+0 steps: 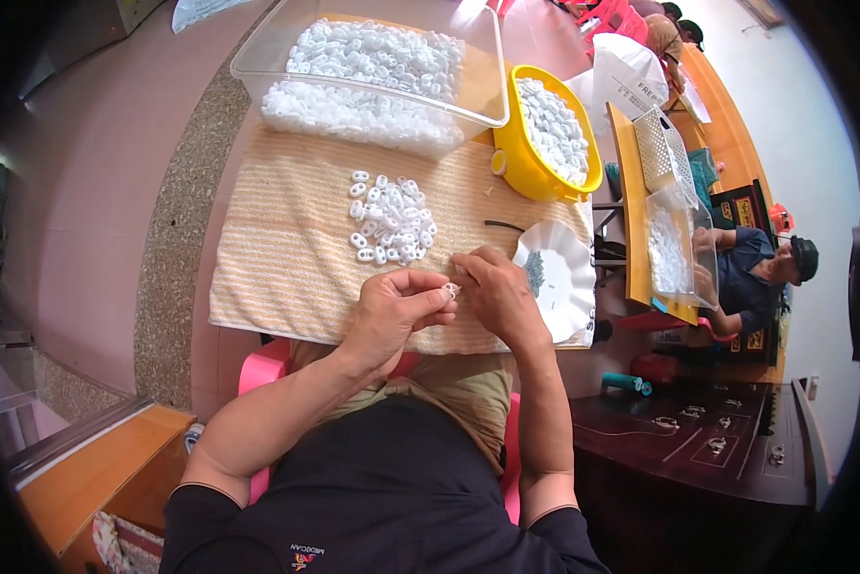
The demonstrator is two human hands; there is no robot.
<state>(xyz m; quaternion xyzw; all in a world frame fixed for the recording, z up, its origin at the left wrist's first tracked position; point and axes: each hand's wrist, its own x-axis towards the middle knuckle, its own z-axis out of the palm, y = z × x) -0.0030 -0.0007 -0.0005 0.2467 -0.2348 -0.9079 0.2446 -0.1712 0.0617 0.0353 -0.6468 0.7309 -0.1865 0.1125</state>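
Near the front edge of the table, my left hand (396, 311) pinches a small white oval plastic piece (451, 291) between thumb and fingertips. My right hand (499, 295) is closed just beside it, fingertips pressed together close to the piece; whatever they grip is too small to make out. Beyond my hands lies a loose pile of white oval two-hole pieces (396, 220) on a striped cloth (286, 220). Next to my right hand, a white scalloped plate (571, 287) holds a heap of tiny grey parts (534, 273).
A clear plastic bin (492, 96) of white pieces stands at the back, beside a yellow tub (514, 143) of similar pieces. A thin dark rod (504, 226) lies by the plate. At the right, another person (753, 273) sits at a table with a clear bin (705, 258).
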